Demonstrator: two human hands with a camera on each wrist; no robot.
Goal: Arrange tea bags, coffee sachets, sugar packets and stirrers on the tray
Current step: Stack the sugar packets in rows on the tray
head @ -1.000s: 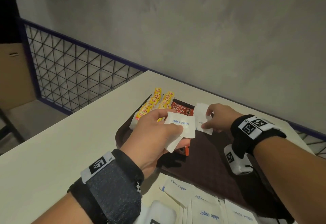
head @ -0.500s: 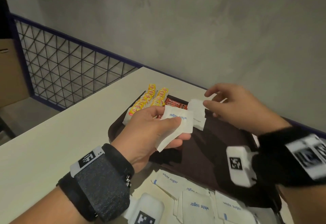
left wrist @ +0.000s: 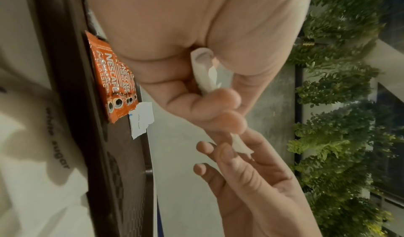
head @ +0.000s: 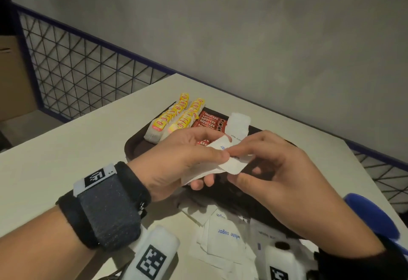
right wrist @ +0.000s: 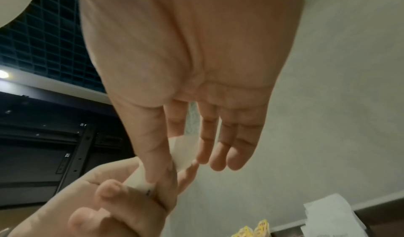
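Holding a small stack of white sugar packets [head: 223, 160] above the middle of the tray [head: 136, 149], the left hand [head: 176, 160] has its grip curled round them, thumb on top and fingers underneath, as the left wrist view shows. The right hand [head: 284, 182] meets the stack from the right: its thumb and forefinger pinch the top packet's free end, the other fingers loosely straight beside it. The stack's long axis runs left to right between the two hands, so the packet should slide off toward the right hand. Toward the tray's far edge lie the placed sugar packets [head: 238, 125], just right of the red coffee sachets [head: 210, 122], with the yellow tea bags [head: 176, 116] at the far left corner. That pile lies beyond the pinch, toward the far edge of the tabletop [head: 66, 143], nearer the right hand. More loose sugar packets [head: 227, 235] lie at the tabletop's near edge. No stirrers are visible.
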